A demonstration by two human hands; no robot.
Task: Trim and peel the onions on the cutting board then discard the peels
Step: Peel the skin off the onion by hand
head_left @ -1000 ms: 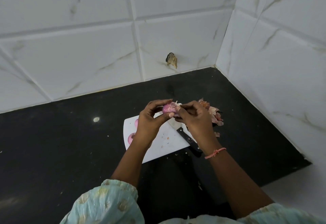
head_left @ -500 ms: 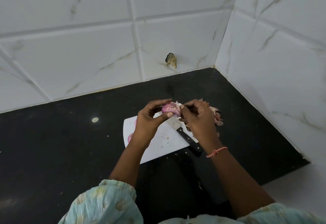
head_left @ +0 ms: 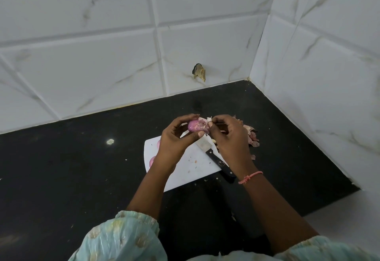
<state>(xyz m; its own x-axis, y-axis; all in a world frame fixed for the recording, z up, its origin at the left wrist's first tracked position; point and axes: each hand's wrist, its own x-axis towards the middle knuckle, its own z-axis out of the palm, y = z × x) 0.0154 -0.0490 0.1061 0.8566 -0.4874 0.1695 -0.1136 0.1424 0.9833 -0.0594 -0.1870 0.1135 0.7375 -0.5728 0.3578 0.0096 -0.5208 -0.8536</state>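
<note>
Fingers (head_left: 186, 121) of the left hand (head_left: 174, 140) curl round a small pink onion (head_left: 197, 126), thumb below and fingertips above, holding it in the air over the far end of the cutting board (head_left: 185, 170). Right beside it, the right hand (head_left: 229, 137) has its thumb and fingertips drawn together at the onion's right end, pinching a bit of pale skin (head_left: 208, 119) that sticks up there. Under the hands lies the white cutting board, flecked with small scraps, and on it a knife (head_left: 213, 154) with a black handle rests slantwise, its blade toward the wall and the handle end reaching past the board's near right edge. Two more pink onion pieces (head_left: 152, 161) show at the board's left side, partly hidden by the left wrist. A heap of dry pinkish peels (head_left: 251, 136) sits on the black surface (head_left: 72, 168) just to the right of the board, partly behind the right hand. The surface is dark and speckled with crumbs, with a small pale spot (head_left: 110, 141) to the left. It runs into a corner formed by two walls of white marbled tiles (head_left: 102, 59); the back wall has a chipped hole (head_left: 199, 72) low down. A pink thread band (head_left: 249, 177) circles the right wrist, and light green patterned sleeves (head_left: 123, 238) cover the upper arms.
</note>
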